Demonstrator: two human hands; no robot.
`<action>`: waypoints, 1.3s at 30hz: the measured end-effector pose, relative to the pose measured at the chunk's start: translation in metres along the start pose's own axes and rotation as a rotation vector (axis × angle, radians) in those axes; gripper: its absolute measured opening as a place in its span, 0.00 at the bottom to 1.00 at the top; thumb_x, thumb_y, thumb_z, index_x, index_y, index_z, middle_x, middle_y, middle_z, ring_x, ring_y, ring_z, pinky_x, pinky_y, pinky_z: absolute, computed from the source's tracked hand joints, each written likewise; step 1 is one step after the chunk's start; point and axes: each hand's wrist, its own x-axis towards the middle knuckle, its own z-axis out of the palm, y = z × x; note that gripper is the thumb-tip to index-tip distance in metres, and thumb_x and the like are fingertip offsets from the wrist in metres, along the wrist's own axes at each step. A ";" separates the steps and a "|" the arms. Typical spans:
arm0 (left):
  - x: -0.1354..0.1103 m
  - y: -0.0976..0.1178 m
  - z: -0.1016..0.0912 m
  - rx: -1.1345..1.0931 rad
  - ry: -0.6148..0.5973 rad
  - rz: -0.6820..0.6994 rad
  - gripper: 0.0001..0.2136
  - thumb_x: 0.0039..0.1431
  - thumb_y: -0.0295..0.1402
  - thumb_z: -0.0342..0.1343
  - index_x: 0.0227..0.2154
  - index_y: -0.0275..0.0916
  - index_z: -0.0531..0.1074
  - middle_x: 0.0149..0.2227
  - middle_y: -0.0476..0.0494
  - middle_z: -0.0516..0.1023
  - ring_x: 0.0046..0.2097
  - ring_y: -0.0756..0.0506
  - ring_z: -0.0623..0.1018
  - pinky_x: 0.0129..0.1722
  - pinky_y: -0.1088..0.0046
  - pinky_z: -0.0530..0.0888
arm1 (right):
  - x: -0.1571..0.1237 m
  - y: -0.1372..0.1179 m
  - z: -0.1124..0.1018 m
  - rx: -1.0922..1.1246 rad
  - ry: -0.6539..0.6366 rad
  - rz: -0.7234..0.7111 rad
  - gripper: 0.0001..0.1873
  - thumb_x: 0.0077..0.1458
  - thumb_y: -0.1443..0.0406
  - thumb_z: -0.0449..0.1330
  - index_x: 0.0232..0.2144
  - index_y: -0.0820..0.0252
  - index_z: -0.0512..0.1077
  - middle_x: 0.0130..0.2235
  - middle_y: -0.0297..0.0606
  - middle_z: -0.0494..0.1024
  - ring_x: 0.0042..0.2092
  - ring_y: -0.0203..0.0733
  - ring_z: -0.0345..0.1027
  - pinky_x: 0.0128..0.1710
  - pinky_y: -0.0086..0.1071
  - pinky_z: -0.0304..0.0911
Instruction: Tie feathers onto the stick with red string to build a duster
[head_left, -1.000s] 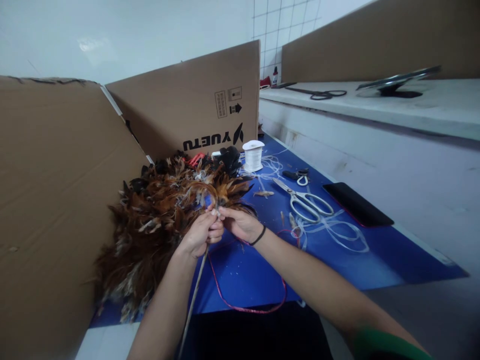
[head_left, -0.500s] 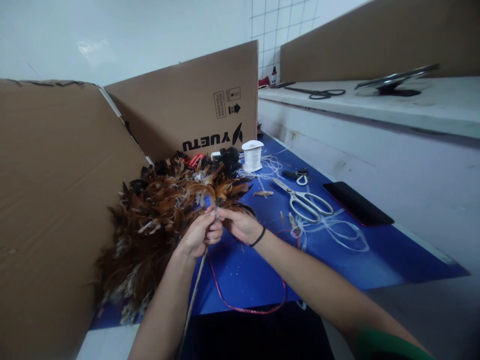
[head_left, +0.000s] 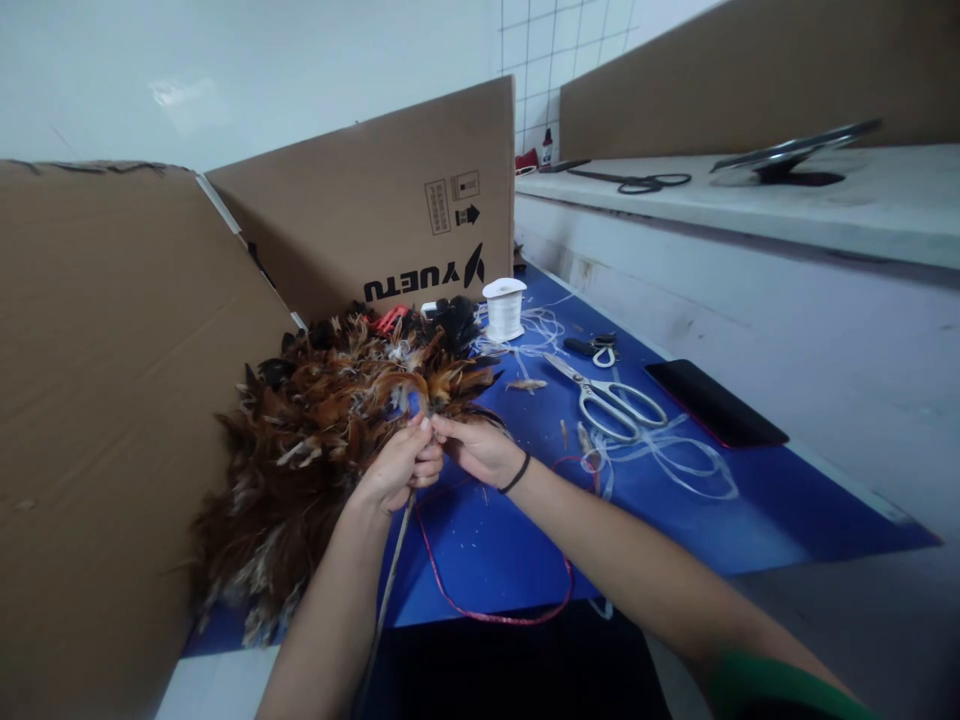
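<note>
While seen from the head camera, note both forearms brought in from the bottom edge and converging over blue tabletop (head_left: 487,565), wrists bent inward, fingertips meeting. Record left hand (head_left: 401,468) as closed: fingers curled into a loose fist, thumb laid along the top, with tan strand (head_left: 394,560) inside and running down past the near edge. Record right hand (head_left: 481,451) as back upward, thumb stretched toward the left thumb, remaining fingers mostly hidden beneath; cannot tell how fully closed, nor what lies between the tips, too small to resolve. Note dark band (head_left: 515,474) around right wrist, green sleeve (head_left: 772,688) at lower right.

Find feathers (head_left: 300,430) heaped left of and beyond the hands, beside cardboard panels (head_left: 315,200). Describe as rust-brown to orange on top, darker toward lower left, with black patches and pale downy tufts mixed in; shaggy, overlapping, pointing many ways. See orange-brown plumes fanning just past the fingertips, near a small blue gap. Cannot separate single quills at the grip.

Log nearby: red cord (head_left: 510,620) bowed in a loop at the near edge; white spool (head_left: 504,315) upright beyond; silver scissors (head_left: 622,410) lying to the right, near clear ribbon (head_left: 697,472).
</note>
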 end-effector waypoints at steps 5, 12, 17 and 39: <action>0.001 -0.001 -0.001 -0.028 -0.004 -0.024 0.18 0.52 0.46 0.57 0.27 0.38 0.57 0.18 0.59 0.52 0.15 0.60 0.50 0.12 0.87 0.45 | 0.000 0.000 0.001 0.019 -0.010 -0.024 0.12 0.37 0.60 0.70 0.20 0.62 0.73 0.22 0.29 0.69 0.29 0.32 0.59 0.39 0.32 0.56; 0.002 -0.001 -0.005 -0.088 -0.044 -0.047 0.16 0.53 0.44 0.56 0.29 0.40 0.56 0.20 0.57 0.58 0.16 0.58 0.56 0.11 0.87 0.49 | -0.001 -0.001 0.000 0.019 0.006 -0.001 0.13 0.37 0.62 0.70 0.28 0.61 0.76 0.30 0.34 0.76 0.36 0.36 0.65 0.44 0.33 0.58; 0.002 0.001 -0.014 -0.103 -0.097 -0.090 0.17 0.53 0.46 0.55 0.32 0.38 0.59 0.21 0.54 0.61 0.17 0.57 0.60 0.11 0.86 0.53 | -0.001 0.001 -0.002 -0.003 -0.005 0.003 0.12 0.37 0.62 0.70 0.28 0.61 0.76 0.27 0.32 0.75 0.33 0.34 0.63 0.40 0.32 0.59; 0.002 -0.008 0.000 0.122 0.058 0.017 0.22 0.48 0.51 0.57 0.24 0.39 0.54 0.18 0.60 0.50 0.15 0.59 0.51 0.13 0.85 0.46 | -0.003 0.002 -0.004 -0.123 -0.093 -0.020 0.18 0.40 0.55 0.68 0.32 0.60 0.77 0.34 0.38 0.78 0.41 0.40 0.67 0.46 0.37 0.59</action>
